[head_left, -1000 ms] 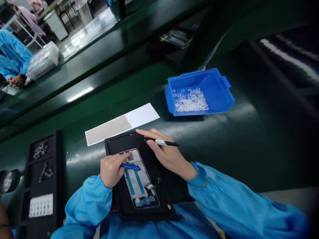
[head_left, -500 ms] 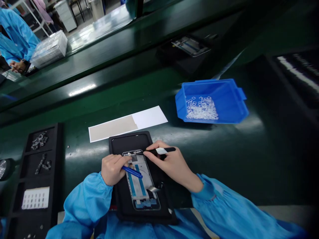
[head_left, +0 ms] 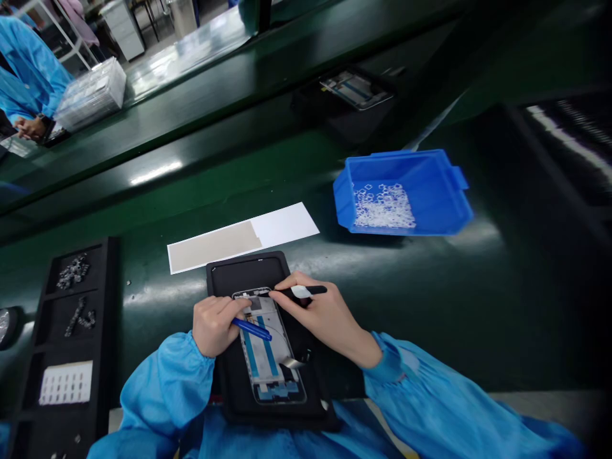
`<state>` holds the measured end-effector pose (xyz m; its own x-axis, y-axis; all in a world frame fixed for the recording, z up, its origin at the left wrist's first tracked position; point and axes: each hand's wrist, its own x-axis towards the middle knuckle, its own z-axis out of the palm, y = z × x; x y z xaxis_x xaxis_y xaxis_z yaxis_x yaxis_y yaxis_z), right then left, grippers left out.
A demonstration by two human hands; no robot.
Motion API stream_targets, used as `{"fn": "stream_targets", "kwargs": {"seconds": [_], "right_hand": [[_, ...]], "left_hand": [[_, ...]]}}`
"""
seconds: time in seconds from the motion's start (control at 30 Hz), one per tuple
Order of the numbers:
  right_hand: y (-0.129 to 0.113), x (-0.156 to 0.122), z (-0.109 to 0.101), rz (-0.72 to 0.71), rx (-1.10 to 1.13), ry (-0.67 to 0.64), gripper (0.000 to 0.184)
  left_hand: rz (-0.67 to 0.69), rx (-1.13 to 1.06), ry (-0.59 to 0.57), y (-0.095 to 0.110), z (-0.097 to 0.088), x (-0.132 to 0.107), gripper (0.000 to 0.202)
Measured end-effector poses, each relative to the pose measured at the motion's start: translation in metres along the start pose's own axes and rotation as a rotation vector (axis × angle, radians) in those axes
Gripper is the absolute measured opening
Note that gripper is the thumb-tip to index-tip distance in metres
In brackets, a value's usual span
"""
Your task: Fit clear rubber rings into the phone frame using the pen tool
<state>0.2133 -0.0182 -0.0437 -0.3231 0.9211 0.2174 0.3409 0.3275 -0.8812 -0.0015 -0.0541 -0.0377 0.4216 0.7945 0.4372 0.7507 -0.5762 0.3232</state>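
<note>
Pinching small tools over a phone frame, both hands closed tight

left hand (head_left: 214,325) is curled shut around a blue stick tool (head_left: 252,329), tip resting on the phone frame (head_left: 268,347), which lies in a matte black holder (head_left: 248,271) right at the near table edge. right hand (head_left: 318,312) clamps black tweezers (head_left: 299,292) with a white band between thumb and forefinger, tips touching the frame's top edge. no readable writing anywhere. further out there's a flat grey-and-white card (head_left: 241,237), a black compartment tray (head_left: 71,331) on the left, then a glossy blue plastic bin (head_left: 430,185) of tiny clear bits
</note>
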Motion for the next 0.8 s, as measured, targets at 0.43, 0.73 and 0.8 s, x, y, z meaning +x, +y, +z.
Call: {"fn": "stream_targets", "kwargs": {"seconds": [0.43,0.73,0.8], "right_hand": [[0.0005,-0.001,0.0032,-0.047,-0.009,0.02,0.022],[-0.0024,-0.0009,0.004,-0.062,0.049,0.036,0.02],[-0.0025,-0.0008,0.0034,-0.055,0.048,0.034,0.02]], "left_hand": [[0.003,0.008,0.01,-0.0006,0.0014,-0.0007,0.022],[0.001,0.009,0.005,0.0004,0.0005,0.0004,0.023],[0.001,0.006,0.005,0.0003,0.0006,0.0001,0.023]]}}
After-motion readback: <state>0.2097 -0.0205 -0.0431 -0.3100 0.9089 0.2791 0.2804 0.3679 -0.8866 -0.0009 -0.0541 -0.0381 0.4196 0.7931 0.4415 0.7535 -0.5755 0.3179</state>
